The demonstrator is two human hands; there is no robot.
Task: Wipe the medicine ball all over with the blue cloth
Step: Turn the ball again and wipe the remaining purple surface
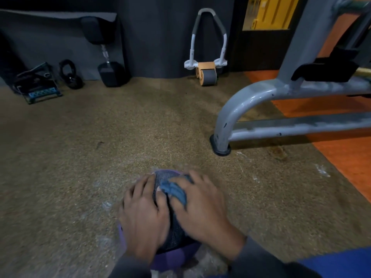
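Observation:
The medicine ball (174, 233), purple with a dark grey textured band, sits on the speckled brown floor at the bottom centre. My left hand (143, 215) lies flat on the ball's left side, fingers spread. My right hand (201, 206) presses the blue cloth (175, 192) onto the top of the ball; the cloth shows under the fingers and thumb. Both hands are motion-blurred. Most of the ball is hidden beneath them.
A grey steel machine frame (230, 117) stands on the floor to the right, over orange flooring (345, 149). Along the far dark wall are an ab roller (207, 73), a dumbbell (109, 73), a kettlebell (71, 77) and a small step (39, 85).

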